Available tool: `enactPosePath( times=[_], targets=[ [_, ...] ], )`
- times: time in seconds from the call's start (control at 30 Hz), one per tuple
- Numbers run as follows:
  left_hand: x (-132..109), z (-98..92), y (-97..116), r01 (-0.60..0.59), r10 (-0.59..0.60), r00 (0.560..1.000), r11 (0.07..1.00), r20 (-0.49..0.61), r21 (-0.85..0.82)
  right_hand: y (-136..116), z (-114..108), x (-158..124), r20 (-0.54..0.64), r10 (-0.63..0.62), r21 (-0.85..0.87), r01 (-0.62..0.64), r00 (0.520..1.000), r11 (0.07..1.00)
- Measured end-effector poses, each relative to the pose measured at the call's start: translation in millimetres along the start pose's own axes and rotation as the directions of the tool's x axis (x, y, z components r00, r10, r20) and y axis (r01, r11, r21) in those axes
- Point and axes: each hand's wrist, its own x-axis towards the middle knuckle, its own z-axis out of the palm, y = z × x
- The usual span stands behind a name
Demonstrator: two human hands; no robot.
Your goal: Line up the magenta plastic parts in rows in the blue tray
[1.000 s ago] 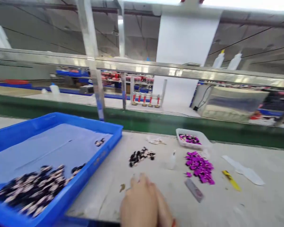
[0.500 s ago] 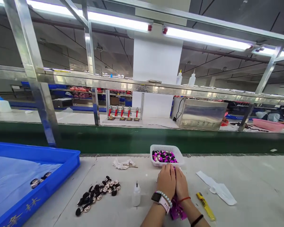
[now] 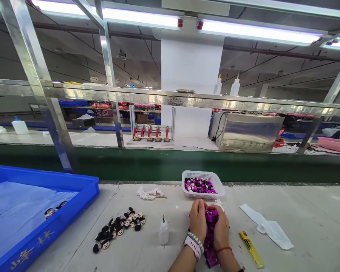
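My left hand (image 3: 197,223) and my right hand (image 3: 221,228) are cupped on either side of a pile of small purple pieces (image 3: 211,219) on the table. Both sets of fingers curl inward, pressing the pile from its sides, and some pieces spill down between the wrists. Just beyond the fingertips stands a white perforated basket (image 3: 221,190), holding mixed purple, black and cream pieces (image 3: 200,185). Left of my hands is an upright small squeeze bottle with a needle tip (image 3: 163,232). Farther left lies a cluster of little black-and-cream character heads (image 3: 120,225).
A blue tray (image 3: 73,211) with a few heads fills the left side. Crumpled tissue (image 3: 147,193) lies behind the bottle. To the right are a yellow utility knife (image 3: 251,249) and a white paper strip (image 3: 268,226). A metal rail (image 3: 147,99) crosses above the bench.
My hands have parted from being pressed together, so the purple pile now shows between them. The view has shifted slightly; the basket and bottle stay put.
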Motion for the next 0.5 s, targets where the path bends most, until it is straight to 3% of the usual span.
enactPosePath(
  times=[0.17, 0.3, 0.4, 0.5],
  targets=[
    [-0.3, -8.5, 0.5, 0.074, -0.07, 0.996, 0.995, 0.054, -0.064, 5.9, -9.1, -1.5, -0.034, 0.056, 0.1, -0.052, 0.998, 0.994],
    [-3.0, -22.6, 4.2, 0.111, -0.11, 0.992, 0.994, 0.066, -0.009, 3.3, -7.6, -7.2, -0.01, 0.067, 0.135, -0.065, 0.998, 0.989],
    [-8.8, -28.4, 19.6, 0.118, -0.121, 0.99, 0.992, 0.075, 0.047, -1.4, -7.3, -9.4, -0.005, 0.046, 0.117, -0.045, 0.999, 0.992],
    [-27.0, -33.8, 44.7, 0.106, -0.113, 0.987, 0.993, 0.114, 0.06, -7.7, -20.8, -8.6, -0.031, -0.013, 0.051, 0.014, 0.999, 0.999]
  ],
)
